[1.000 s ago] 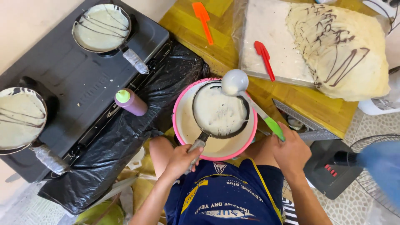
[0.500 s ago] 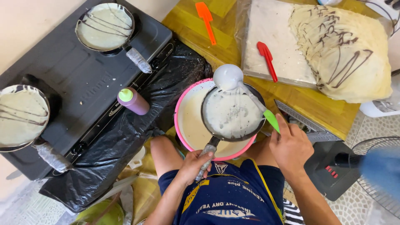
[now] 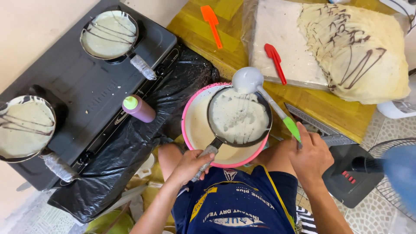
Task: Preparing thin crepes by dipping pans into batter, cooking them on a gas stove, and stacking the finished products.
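A small dark pan (image 3: 239, 118), coated with pale batter, is held over a pink-rimmed bowl (image 3: 190, 130) of batter, inside the bowl's rim on the right and overhanging it slightly at the top. The bowl is wedged between the black plastic sheet (image 3: 130, 147) draped off the stove (image 3: 86, 73) on the left and the yellow wooden counter (image 3: 242, 65) edge behind it, so little open room is left around it except toward the person's knees. The left hand (image 3: 190, 164) is closed around the pan's wrapped handle (image 3: 207, 158). The right hand (image 3: 310, 156) is clamped on the green handle end of a ladle (image 3: 249, 80), whose grey cup rests at the pan's far rim. Two more pans (image 3: 109, 34) with dark-striped batter are seated on the stove, well apart. A purple squeeze bottle (image 3: 138, 108) lies on the plastic near the bowl. A tray (image 3: 281, 47) with a red spatula (image 3: 275, 60) and stacked crepes (image 3: 359, 52) is seen on the counter, an orange spatula (image 3: 212, 24) beside it.
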